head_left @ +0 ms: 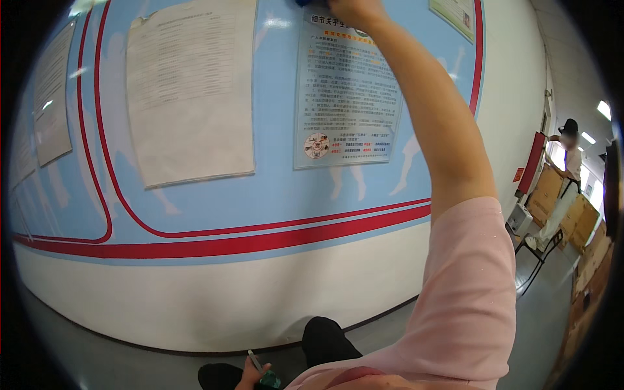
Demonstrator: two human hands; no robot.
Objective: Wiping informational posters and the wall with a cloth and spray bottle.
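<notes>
My right hand [355, 10] is raised to the top edge of the view, its fingers partly cut off. It presses a blue cloth [306, 2] near the head of a printed notice [348, 97] that hangs on the wall in a clear cover. Down by my waist, my left hand [250, 374] grips what looks like a green spray bottle [270, 380] with a pale grey top part [254, 360]. Most of that bottle is hidden below the frame.
Another paper sheet [192, 122] hangs left on the blue wall panel [278, 204]. A person [569, 165] stands on a black chair [541, 253] at far right, touching a red box [532, 163]. Wooden boards [541, 195] and a white appliance [519, 219] are nearby.
</notes>
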